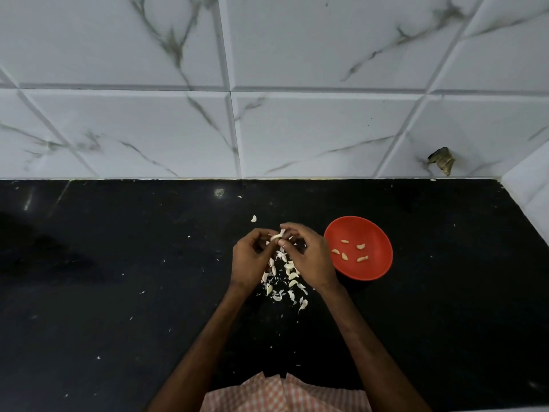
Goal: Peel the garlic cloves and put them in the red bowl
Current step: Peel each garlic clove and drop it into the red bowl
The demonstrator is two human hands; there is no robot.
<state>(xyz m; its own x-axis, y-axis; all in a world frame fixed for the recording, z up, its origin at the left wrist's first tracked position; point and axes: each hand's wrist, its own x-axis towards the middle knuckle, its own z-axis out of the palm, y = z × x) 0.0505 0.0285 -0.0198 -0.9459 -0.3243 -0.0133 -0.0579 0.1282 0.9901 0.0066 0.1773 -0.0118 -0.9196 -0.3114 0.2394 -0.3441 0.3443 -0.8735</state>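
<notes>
Left grip: the left hand (251, 258) has its fingers curled in and pinches a garlic clove (275, 237) at the fingertips.
Right grip: the right hand (310, 257) is also curled, thumb and fingertips closed on the same clove from the other side. Whether it has the skin or the clove itself is too small to tell.
Clove: it's up off the desk (118, 278), between the two hands, about mid-desk.
Pile: there's a heap of unpeeled cloves and skins (286, 285) right under the hands, trailing toward the front edge.
Red bowl (383, 269): it sits on the desk just right of the right hand, a bit closer to the back edge than the front.
In the bowl: five peeled cloves (344, 256), spread out and not touching each other.
Stray bit: one loose skin piece (253, 218) lies just behind the hands, toward the back edge.
Desk: black and shiny, with tiny white flecks scattered all over.
Behind: a white marble-look tiled wall (297, 129), with a dark chipped spot (441, 160) low down near the back right corner.
Front edge: an orange-and-white checked cloth (279, 394) on the person.
</notes>
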